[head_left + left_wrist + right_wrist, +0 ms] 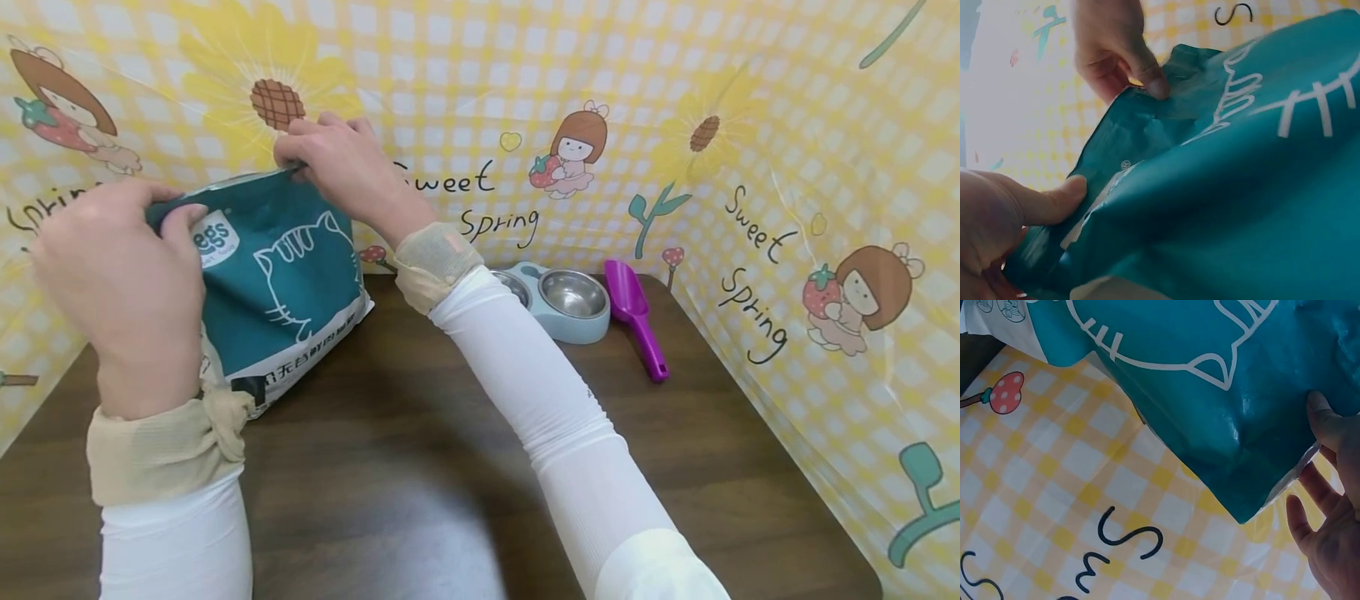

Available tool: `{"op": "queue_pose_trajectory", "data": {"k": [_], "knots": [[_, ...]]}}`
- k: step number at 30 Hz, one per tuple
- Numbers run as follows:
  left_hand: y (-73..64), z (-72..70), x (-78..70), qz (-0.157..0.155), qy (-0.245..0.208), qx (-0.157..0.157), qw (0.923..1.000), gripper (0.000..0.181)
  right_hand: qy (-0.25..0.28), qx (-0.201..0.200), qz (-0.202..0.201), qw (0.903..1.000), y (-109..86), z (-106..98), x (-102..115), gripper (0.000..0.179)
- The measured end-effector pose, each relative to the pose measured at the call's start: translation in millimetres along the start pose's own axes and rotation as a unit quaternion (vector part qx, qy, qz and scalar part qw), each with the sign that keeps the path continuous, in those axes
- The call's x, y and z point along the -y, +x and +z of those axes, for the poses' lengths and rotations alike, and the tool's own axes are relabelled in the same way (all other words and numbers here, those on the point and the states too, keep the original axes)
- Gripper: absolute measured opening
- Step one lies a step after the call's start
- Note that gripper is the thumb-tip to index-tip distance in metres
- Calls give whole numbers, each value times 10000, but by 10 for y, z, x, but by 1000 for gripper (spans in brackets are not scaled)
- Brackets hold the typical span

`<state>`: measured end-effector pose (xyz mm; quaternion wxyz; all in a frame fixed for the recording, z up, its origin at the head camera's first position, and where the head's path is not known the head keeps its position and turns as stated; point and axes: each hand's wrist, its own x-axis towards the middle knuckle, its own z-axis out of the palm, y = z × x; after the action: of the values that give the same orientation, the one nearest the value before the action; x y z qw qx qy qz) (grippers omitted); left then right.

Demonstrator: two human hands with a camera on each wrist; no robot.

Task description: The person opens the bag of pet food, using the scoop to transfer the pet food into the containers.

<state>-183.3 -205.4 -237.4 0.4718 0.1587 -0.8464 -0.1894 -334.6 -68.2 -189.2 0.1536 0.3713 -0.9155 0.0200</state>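
Observation:
A teal and white cat food bag (277, 258) with a white cat outline stands upright on the left of the table. My left hand (120, 283) pinches its top edge at the left corner, thumb on the front face. Farther along the same edge, my right hand (352, 167) grips the bag near the right corner. In the left wrist view both thumbs press on the teal front (1210, 187). The right wrist view shows the right thumb on the bag (1241, 425) and the other fingers behind its rim. The bag's contents are hidden.
Beyond my right forearm stands a light blue double feeding bowl (574, 300) with metal dishes, partly covered by the sleeve. A purple scoop (636, 321) lies beside it. The brown wooden table (420, 467) is bordered by a yellow checked cloth (480, 100) at the back and sides.

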Motion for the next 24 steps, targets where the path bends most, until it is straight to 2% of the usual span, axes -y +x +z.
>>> {"op": "queue_pose_trajectory", "data": {"k": [2,6,12,15,18,21,24], "knots": [[6,-1,39,149,7,-89,9998,43,-4,-80,14,10000,-2,20,14,21],[24,-18,75,265,90,-42,9996,39,106,-306,64,9995,-43,74,6,27],[64,-17,101,585,-94,-29,9982,37,312,-750,223,9964,-196,108,-25,37],[71,-33,127,605,-145,-3,9981,37,590,-987,183,9932,-289,122,48,40],[72,-65,148,549,-88,64,9984,35,1105,-1446,196,9831,-382,146,176,39],[77,-94,152,568,-65,146,9983,34,1683,-1950,299,9658,-442,184,309,34],[80,-118,157,585,-104,196,9980,33,2064,-2234,317,9521,-451,240,411,31]]}}
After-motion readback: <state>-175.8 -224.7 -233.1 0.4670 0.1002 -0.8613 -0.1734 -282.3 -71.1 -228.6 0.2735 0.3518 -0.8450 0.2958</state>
